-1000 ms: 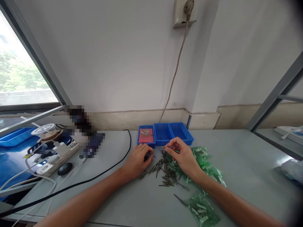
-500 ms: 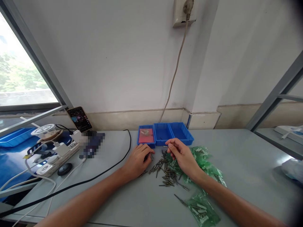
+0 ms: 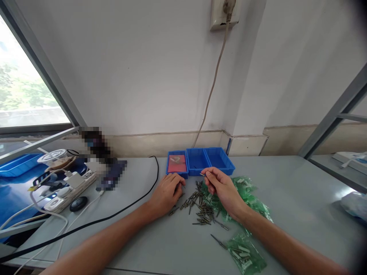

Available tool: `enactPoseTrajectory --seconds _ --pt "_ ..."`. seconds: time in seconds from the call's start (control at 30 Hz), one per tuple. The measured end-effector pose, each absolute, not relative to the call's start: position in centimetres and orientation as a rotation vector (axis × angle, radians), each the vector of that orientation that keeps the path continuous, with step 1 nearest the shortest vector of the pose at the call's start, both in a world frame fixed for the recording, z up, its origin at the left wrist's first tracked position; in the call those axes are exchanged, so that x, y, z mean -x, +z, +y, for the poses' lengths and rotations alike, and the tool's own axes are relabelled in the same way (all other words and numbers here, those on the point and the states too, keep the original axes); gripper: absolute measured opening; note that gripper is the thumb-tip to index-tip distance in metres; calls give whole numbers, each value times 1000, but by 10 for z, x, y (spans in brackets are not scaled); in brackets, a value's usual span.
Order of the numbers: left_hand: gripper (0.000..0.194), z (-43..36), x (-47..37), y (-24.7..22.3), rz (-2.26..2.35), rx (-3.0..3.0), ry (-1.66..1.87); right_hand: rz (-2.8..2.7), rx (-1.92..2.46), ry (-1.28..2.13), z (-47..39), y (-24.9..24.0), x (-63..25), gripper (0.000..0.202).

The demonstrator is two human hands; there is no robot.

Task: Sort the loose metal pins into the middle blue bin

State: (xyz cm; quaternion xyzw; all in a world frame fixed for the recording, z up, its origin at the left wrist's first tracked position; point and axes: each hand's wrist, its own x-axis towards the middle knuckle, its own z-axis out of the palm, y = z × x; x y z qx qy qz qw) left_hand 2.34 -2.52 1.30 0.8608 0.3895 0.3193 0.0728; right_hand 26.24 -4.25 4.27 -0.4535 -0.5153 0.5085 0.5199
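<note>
My right hand (image 3: 220,188) pinches a small metal pin (image 3: 202,174) between thumb and fingertips, just in front of the blue divided tray (image 3: 197,158). My left hand (image 3: 168,192) rests on the table near the small blue tray (image 3: 168,164), its fingers curled together over something I cannot make out. Between the hands lies a loose pile of metal pins (image 3: 204,208). Green plastic bags (image 3: 259,208) lie beneath and beside my right forearm, and another green bag (image 3: 246,256) with pins in it is nearer the front edge.
A red piece (image 3: 177,164) lies in the small blue tray. On the left are a black cable (image 3: 114,216), a power strip (image 3: 57,202), a black mouse (image 3: 78,204) and a blue tray (image 3: 20,166). Metal frame bars stand at both sides.
My right hand's fingers have closed more and the pin at its fingertips shows more plainly. My left hand has shifted slightly, uncovering more of a pin beside it.
</note>
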Motion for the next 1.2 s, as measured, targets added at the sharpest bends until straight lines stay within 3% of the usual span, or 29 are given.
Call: enactPoseTrajectory --seconds 0.57,0.87,1.2 --pt "14 -25 -22 11 1247 -2584 921 -1502 1199 887 -42 44 -267 23" --pt "14 -21 -21 8 1264 -2546 983 -1341 1111 1093 -39 38 -264 38" --pt "20 -19 -21 9 1091 -2621 1070 -1264 1074 1172 -40 39 -263 37"
